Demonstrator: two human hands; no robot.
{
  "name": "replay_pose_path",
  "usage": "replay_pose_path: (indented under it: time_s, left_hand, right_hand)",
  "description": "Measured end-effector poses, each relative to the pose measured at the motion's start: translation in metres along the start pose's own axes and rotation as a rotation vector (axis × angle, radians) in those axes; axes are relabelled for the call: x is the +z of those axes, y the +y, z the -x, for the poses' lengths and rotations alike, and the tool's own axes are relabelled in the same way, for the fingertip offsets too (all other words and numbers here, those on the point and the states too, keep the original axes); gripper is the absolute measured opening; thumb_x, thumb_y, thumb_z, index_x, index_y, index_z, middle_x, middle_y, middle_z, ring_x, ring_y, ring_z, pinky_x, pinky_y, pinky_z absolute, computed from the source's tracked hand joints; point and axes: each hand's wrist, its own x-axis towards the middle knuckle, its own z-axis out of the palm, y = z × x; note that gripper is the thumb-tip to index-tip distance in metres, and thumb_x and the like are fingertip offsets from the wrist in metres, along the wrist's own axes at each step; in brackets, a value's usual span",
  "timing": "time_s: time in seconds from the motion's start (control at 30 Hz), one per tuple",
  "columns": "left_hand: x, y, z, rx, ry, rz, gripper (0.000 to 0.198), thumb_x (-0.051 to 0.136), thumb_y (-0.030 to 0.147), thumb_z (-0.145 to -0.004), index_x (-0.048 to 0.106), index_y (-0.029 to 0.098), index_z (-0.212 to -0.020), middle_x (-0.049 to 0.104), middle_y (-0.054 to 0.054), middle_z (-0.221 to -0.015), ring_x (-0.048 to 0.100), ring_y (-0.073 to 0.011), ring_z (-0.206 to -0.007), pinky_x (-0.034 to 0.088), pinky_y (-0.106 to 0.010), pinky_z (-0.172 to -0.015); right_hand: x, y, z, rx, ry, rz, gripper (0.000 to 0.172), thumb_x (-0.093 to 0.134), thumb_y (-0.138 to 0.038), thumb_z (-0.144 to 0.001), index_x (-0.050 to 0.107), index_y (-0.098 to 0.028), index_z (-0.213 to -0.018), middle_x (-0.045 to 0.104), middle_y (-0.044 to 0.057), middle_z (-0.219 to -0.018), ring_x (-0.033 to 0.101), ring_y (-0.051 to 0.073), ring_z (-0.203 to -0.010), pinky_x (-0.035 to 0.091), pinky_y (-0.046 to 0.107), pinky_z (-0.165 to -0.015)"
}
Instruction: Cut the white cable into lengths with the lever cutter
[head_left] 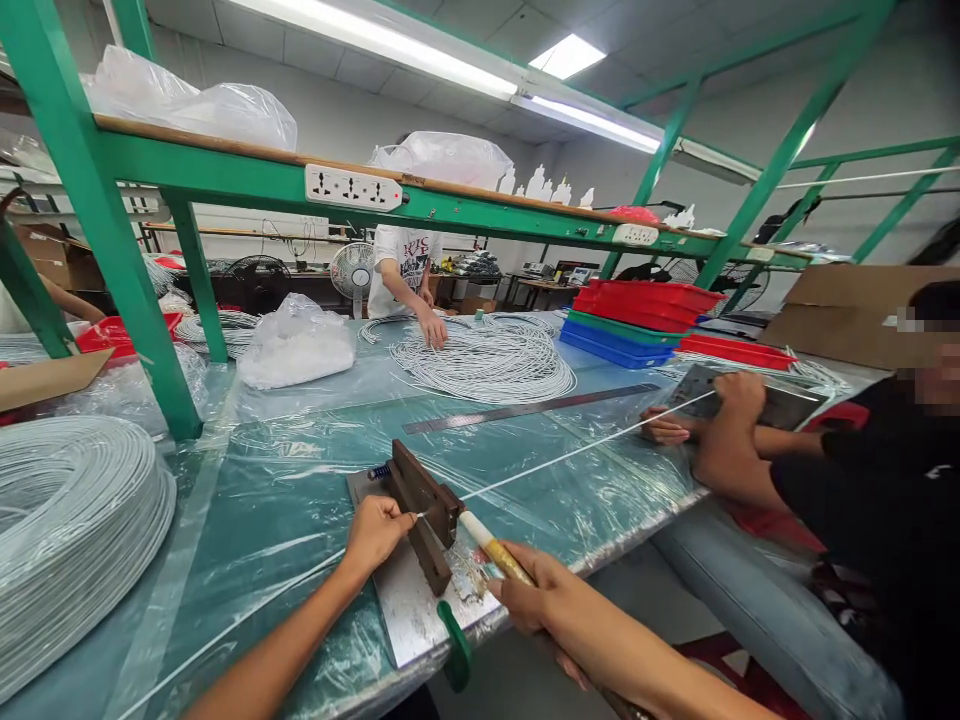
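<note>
My left hand (379,535) is closed in a pinch on a thin white cable (300,578) at the near side of a brown metal clamp fixture (420,510). The fixture stands on a metal base plate (409,625) at the table edge. Wrapped round a white and yellow rod-shaped handle (491,548) is my right hand (536,590); the handle's tip is by the fixture's right end. Beyond the fixture, a taut stretch of white cable (577,455) runs to a co-worker's hands (739,400) at the right.
A large cable coil (75,540) sits at the left, a looser coil (487,360) near another person's hand (433,328). A steel ruler (525,408) lies across the table. Stacked trays (637,315) stand behind. A green clamp handle (454,645) juts from the table edge. A green shelf frame (240,178) crosses overhead.
</note>
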Motion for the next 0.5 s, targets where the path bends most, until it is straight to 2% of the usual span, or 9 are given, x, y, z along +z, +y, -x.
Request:
replay_pose_path:
  time_s: [0.17, 0.4, 0.47, 0.5]
  left_hand:
    - [0.002, -0.002, 0.001, 0.008, -0.002, 0.044, 0.033, 0.06, 0.041, -0.06, 0.042, 0.018, -0.044, 0.039, 0.005, -0.043, 0.036, -0.0095, -0.047, 0.025, -0.023, -0.049]
    - [0.003, 0.001, 0.002, 0.007, -0.003, 0.099, 0.031, 0.057, 0.041, -0.059, 0.043, 0.018, -0.044, 0.041, 0.004, -0.043, 0.035, -0.0095, -0.047, 0.025, -0.023, -0.05]
    - [0.003, 0.001, 0.002, 0.008, -0.007, 0.115, 0.031, 0.058, 0.042, -0.059, 0.044, 0.018, -0.044, 0.041, 0.004, -0.043, 0.035, -0.0095, -0.048, 0.025, -0.023, -0.05]
    - [0.002, 0.002, 0.002, 0.009, -0.009, 0.126, 0.032, 0.058, 0.043, -0.058, 0.043, 0.018, -0.043, 0.041, 0.004, -0.043, 0.035, -0.0095, -0.047, 0.024, -0.024, -0.05]
  right_hand:
    - [0.001, 0.014, 0.002, -0.038, 0.033, 0.032, 0.029, 0.048, -0.043, -0.071, 0.041, -0.02, -0.087, 0.035, -0.009, -0.053, 0.027, 0.004, -0.033, 0.022, 0.014, -0.029]
    - [0.0, 0.009, 0.004, -0.065, 0.029, 0.045, 0.028, 0.047, -0.042, -0.072, 0.043, -0.019, -0.088, 0.033, -0.009, -0.052, 0.021, 0.004, -0.032, 0.021, 0.015, -0.029]
    - [0.004, 0.023, -0.001, -0.078, 0.071, 0.063, 0.031, 0.049, -0.043, -0.071, 0.048, -0.018, -0.09, 0.039, -0.007, -0.054, 0.029, 0.006, -0.034, 0.026, 0.017, -0.031]
    - [0.007, 0.037, -0.005, -0.11, 0.121, 0.07, 0.034, 0.051, -0.044, -0.07, 0.051, -0.018, -0.091, 0.045, -0.004, -0.059, 0.038, 0.009, -0.039, 0.034, 0.019, -0.035]
